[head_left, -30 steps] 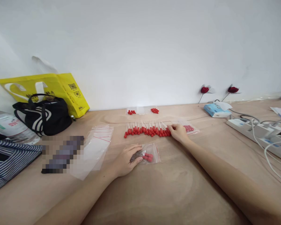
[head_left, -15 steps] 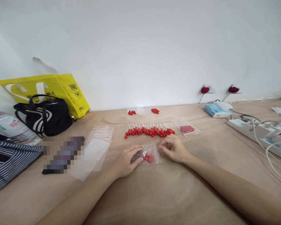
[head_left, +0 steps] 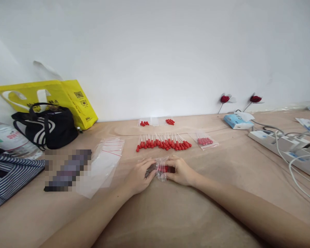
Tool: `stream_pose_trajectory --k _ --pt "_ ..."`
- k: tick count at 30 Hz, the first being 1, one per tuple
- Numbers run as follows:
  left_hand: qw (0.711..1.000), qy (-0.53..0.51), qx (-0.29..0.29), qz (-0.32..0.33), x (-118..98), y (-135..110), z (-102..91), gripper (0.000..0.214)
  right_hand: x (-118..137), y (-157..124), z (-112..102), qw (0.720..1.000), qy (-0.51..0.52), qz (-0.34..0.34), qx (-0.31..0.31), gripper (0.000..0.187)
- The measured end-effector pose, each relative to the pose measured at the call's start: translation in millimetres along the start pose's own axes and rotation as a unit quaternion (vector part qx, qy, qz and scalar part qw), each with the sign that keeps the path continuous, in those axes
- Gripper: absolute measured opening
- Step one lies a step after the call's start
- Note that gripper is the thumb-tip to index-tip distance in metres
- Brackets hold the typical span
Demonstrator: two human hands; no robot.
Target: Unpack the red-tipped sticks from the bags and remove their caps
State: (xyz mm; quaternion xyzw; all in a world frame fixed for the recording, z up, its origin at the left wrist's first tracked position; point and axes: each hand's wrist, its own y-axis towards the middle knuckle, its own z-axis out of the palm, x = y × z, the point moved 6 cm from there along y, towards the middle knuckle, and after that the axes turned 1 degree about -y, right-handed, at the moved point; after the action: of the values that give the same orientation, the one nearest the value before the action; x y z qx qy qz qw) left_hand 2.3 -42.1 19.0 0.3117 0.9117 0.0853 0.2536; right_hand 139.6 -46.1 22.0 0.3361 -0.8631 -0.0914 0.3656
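A small clear zip bag (head_left: 161,168) with red-capped pieces inside lies on the table between my hands. My left hand (head_left: 138,175) has its fingers closed on the bag's left end. My right hand (head_left: 180,171) pinches the bag's right end, crumpling the plastic. Just beyond the bag runs a row of several clear droppers with red bulbs (head_left: 164,143). To the right of the row lies a filled small bag (head_left: 205,141). Two small piles of red pieces (head_left: 157,122) sit near the wall.
A stack of empty clear zip bags (head_left: 104,160) lies left of my hands, beside a blurred dark object (head_left: 67,169). A black handbag (head_left: 47,126), a yellow bag (head_left: 64,97) and striped cloth (head_left: 7,175) are at far left. A power strip (head_left: 286,148) with cables and a blue tissue pack (head_left: 237,121) are at right.
My right hand came back from the dropper row to the small bag and closed on its right end. The bag is now bunched between both hands. My left hand stayed put.
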Motion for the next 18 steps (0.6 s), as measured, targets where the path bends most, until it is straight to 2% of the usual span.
stream_pose_trajectory --k 3,8,11,14,18 --pt "1.000 -0.007 0.004 -0.008 1.6 0.1 -0.4 0.028 3.0 0.9 0.7 1.000 0.015 0.008 0.004 0.015" --pt "0.999 -0.011 0.024 -0.018 2.3 -0.6 -2.7 0.031 -13.5 -9.6 -15.9 0.993 0.093 0.052 -0.044 0.020" --pt "0.999 -0.006 0.029 -0.023 3.5 -1.1 -3.7 0.031 -30.2 -17.8 -36.2 0.983 0.148 0.072 -0.083 0.015" --pt "0.999 -0.006 0.033 -0.026 4.5 -1.3 -3.9 0.032 -47.9 -25.4 -65.1 0.966 0.193 0.085 -0.148 0.014" --pt "0.999 -0.008 0.033 -0.026 4.1 -1.1 -4.3 0.031 -77.9 -36.8 -102.6 0.938 0.164 0.147 -0.266 0.021"
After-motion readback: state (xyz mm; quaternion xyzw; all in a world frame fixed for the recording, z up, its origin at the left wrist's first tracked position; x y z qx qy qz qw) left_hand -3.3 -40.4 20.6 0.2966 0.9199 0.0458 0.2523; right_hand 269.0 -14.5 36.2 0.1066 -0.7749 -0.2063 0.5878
